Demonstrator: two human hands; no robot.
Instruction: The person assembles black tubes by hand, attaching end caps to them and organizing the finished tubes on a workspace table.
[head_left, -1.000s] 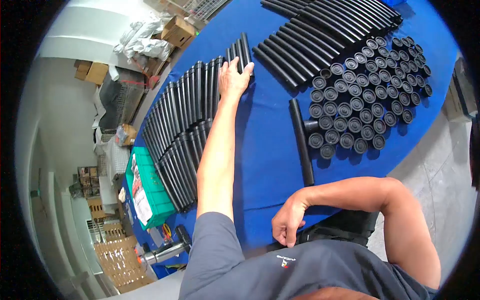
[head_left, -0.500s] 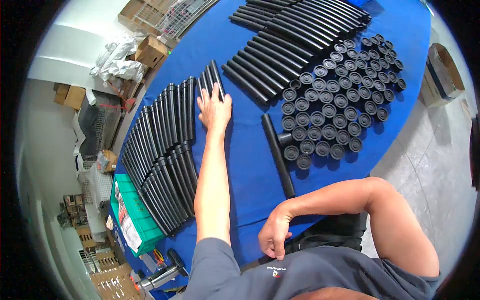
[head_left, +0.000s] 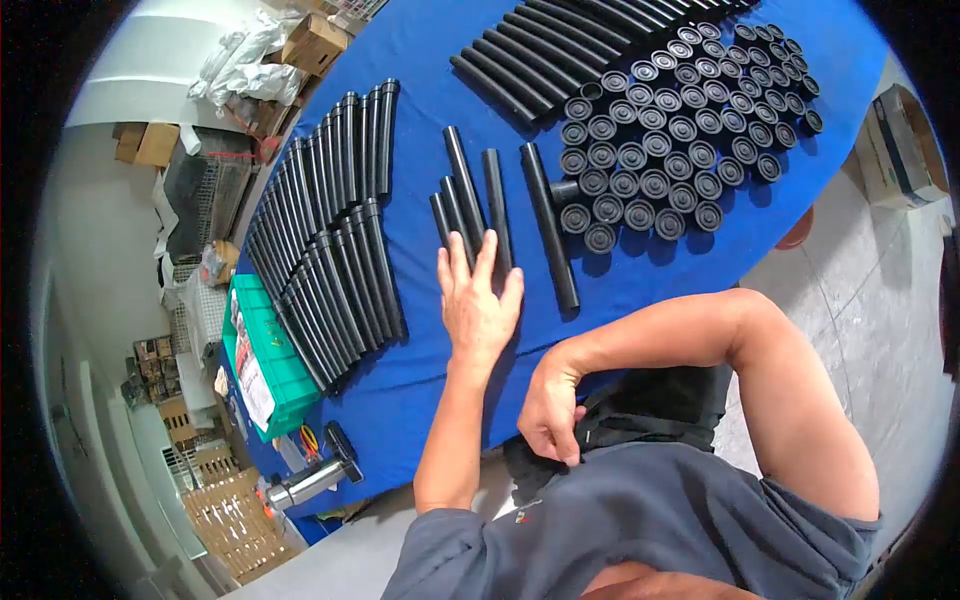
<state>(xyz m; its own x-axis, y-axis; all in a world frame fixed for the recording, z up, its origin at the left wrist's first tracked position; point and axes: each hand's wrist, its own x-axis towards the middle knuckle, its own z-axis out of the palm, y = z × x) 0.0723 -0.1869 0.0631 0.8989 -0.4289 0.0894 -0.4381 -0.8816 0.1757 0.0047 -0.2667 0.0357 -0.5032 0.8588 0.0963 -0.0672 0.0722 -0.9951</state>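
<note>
My left hand [head_left: 478,310] lies with its fingers spread over the near ends of several loose black tubes [head_left: 464,190], touching them. Just right of it, another black tube [head_left: 494,195] reaches down beside my thumb. Bent at the wrist, my right hand [head_left: 552,405] rests by my waist at the table's near edge. Its fingers are curled in and no object shows in them. Above this hand lies a separate black tube [head_left: 550,230]. One round black cap [head_left: 566,191] lies on its side against that tube.
Capped black tubes [head_left: 345,250] lie in overlapping rows on the left of the blue cloth [head_left: 420,120]. Round black caps [head_left: 655,145] cover the right side, with more tubes [head_left: 550,50] at the back. A green bin [head_left: 290,395] and a metal tool with a black handle [head_left: 320,478] sit near left.
My left hand has drawn the loose tubes rightward and toward me, away from the capped rows. The tubes are now spread at different heights. My right hand stays at my waist. The view has shifted.
</note>
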